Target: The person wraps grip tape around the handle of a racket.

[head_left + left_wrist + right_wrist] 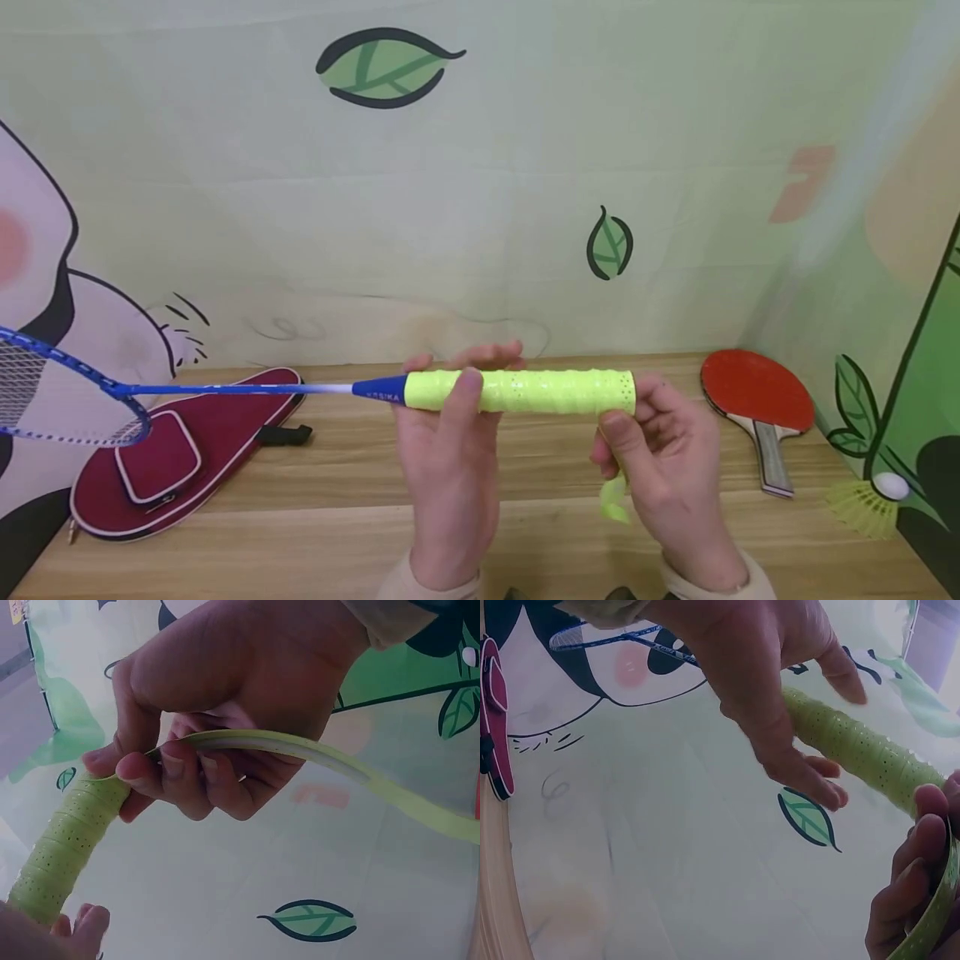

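Note:
A blue badminton racket (240, 389) is held level in the air, its handle (555, 392) wrapped in bright yellow-green perforated grip tape. My left hand (450, 475) grips the upper handle, thumb across the front and fingers behind. At the butt end, my right hand (671, 475) pinches the grip tape (285, 742) between thumb and fingers. A loose tail of that tape (615, 502) dangles below the right hand; in the left wrist view it runs out from between the fingers in a long curve. The racket's head (60, 392) is cut off by the left edge.
On the wooden table (540, 533) lies a dark red racket case (225, 433) at the left. To the right are a red table tennis bat (753, 387) and a yellow shuttlecock (866, 507). A printed cloth wall (480, 208) stands behind.

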The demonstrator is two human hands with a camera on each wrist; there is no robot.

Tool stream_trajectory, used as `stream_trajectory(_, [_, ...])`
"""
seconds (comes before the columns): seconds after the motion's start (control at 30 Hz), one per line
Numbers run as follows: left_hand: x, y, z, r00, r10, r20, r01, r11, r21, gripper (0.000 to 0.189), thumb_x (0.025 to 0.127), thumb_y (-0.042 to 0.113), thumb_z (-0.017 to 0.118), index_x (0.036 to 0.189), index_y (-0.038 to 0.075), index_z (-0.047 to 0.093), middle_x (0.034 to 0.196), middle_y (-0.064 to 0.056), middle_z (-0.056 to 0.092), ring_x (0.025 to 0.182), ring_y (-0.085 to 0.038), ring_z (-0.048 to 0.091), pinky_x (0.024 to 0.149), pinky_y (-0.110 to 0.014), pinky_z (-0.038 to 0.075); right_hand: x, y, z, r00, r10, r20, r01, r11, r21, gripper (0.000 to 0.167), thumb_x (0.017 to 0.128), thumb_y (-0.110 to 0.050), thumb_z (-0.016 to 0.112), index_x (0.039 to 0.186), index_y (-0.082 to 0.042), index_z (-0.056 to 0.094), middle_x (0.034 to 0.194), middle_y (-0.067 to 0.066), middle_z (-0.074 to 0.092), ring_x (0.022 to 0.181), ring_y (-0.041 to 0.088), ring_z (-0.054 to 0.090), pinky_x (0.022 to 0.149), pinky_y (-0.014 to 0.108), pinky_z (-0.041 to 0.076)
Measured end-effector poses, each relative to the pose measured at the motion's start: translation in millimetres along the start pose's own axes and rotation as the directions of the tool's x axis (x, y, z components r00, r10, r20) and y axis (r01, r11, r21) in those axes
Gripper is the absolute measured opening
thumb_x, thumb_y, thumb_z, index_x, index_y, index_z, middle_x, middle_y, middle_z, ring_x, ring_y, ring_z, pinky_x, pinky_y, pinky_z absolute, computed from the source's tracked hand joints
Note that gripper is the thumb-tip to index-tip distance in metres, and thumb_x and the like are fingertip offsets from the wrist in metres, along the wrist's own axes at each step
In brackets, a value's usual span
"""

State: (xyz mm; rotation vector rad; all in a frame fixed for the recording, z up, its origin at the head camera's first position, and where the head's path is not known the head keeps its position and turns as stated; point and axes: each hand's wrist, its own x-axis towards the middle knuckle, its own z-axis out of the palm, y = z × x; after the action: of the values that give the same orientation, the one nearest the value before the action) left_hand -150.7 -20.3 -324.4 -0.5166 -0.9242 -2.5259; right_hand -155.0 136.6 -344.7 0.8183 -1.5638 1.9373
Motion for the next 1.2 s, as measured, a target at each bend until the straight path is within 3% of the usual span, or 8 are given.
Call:
stream_trajectory(0.07, [-1.0,0.2,0.5,0.999,0.003,0.054,0.001,0.998,-0.062,0.035,0.096,-0.007,0.049,0.12,0.017,0.039,0.106,-0.016,0.067,0.104,-0.041,0.064,0.096,-0.05,0.051,0.2,-1.3,-0.4,1.0,0.019,-0.008,-0.02,1.0,-0.018,0.003,0.092,0.01,0.058,0.093,0.011,0.057,0.06,0.006,0.06,0.048,0.012,0.053,0.037,0.023,0.044])
stream_trajectory(0.13, [-1.9,0.1,0.9,0.998,0.009,0.061,-0.004,0.997,-0.082,0.042,0.095,-0.011,0.049,0.125,0.017,0.037,0.107,-0.017,0.067,0.103,-0.041,0.065,0.094,-0.048,0.053,1.2,-2.6,-1.5,0.999,0.039,-0.003,-0.039,0.998,-0.039,0.004,0.092,0.008,0.06,0.093,0.011,0.057,0.062,0.005,0.061,0.049,0.012,0.054,0.039,0.022,0.045])
stream_trajectory(0.33, [-2.0,-0.3,0.3,1.0,0.015,-0.002,-0.015,0.999,-0.038,0.036,0.096,-0.007,0.052,0.122,0.013,0.038,0.1,-0.017,0.069,0.095,-0.038,0.069,0.082,-0.043,0.058,4.1,-3.5,-5.1,0.997,0.051,0.05,-0.048,0.997,-0.052,0.011,0.088,0.006,0.066,0.092,0.011,0.058,0.071,0.005,0.068,0.055,0.012,0.059,0.043,0.021,0.049])
stream_trajectory(0.5, [-0.8,0.1,1.3,0.999,0.004,-0.033,-0.004,1.0,-0.011,0.033,0.096,-0.005,0.054,0.119,0.012,0.037,0.098,-0.018,0.068,0.092,-0.038,0.069,0.08,-0.046,0.058,3.8,-1.3,-6.2,0.998,0.06,0.035,-0.058,0.995,-0.076,0.013,0.086,0.004,0.069,0.094,0.01,0.06,0.074,0.005,0.07,0.054,0.012,0.059,0.044,0.02,0.049])
stream_trajectory(0.73, [-0.2,0.2,2.4,0.997,-0.018,-0.078,0.02,1.0,0.024,0.028,0.096,-0.002,0.056,0.113,0.01,0.038,0.095,-0.016,0.067,0.09,-0.036,0.07,0.076,-0.048,0.059,3.9,5.6,-5.1,0.999,-0.009,0.033,0.008,0.998,0.054,0.013,0.083,0.007,0.07,0.093,0.009,0.063,0.076,0.008,0.071,0.049,0.015,0.051,0.037,0.028,0.038])
stream_trajectory(0.87, [-0.4,0.4,3.0,0.996,-0.035,-0.085,0.037,0.999,0.026,0.024,0.097,0.0,0.056,0.11,0.009,0.039,0.093,-0.015,0.067,0.09,-0.037,0.07,0.076,-0.049,0.058,3.4,6.1,-5.4,0.999,-0.006,0.036,0.003,0.996,0.088,0.013,0.082,0.008,0.071,0.093,0.008,0.063,0.077,0.009,0.071,0.051,0.015,0.054,0.04,0.025,0.042])
stream_trajectory(1.2, [-0.4,-0.5,3.4,0.994,-0.024,-0.11,0.026,0.999,0.025,0.024,0.096,0.0,0.057,0.109,0.008,0.038,0.092,-0.014,0.067,0.088,-0.032,0.07,0.073,-0.044,0.06,2.7,-3.7,-2.4,0.977,0.203,0.058,-0.203,0.979,-0.016,0.013,0.088,0.003,0.068,0.096,-0.002,0.059,0.075,0.004,0.07,0.051,0.015,0.055,0.039,0.027,0.045])
